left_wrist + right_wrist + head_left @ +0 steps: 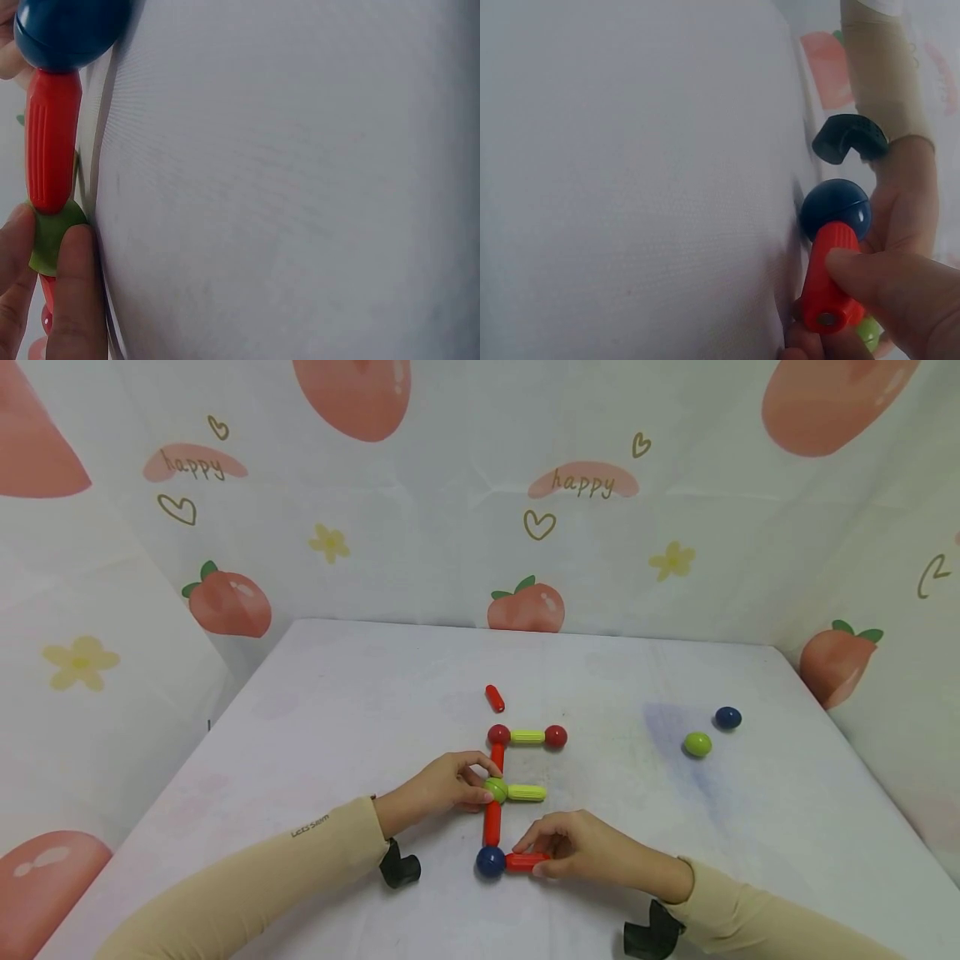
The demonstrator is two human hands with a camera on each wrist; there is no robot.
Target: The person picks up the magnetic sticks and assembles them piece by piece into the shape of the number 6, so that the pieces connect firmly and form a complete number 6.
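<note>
Head: rods (492,824) on white table (360,710), printed backdrop (450,518)

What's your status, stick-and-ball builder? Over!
Left hand pinching middle green ball. Right hand gripping red stick, touching nearest blue ball. Nothing seen in the way; loose red stick lies beyond the build.

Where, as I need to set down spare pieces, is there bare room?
Bare: table beyond the left sleeve, and between the rightmost red ball and loose green ball. Crowded: around the left hand, right hand and joined sticks.
</note>
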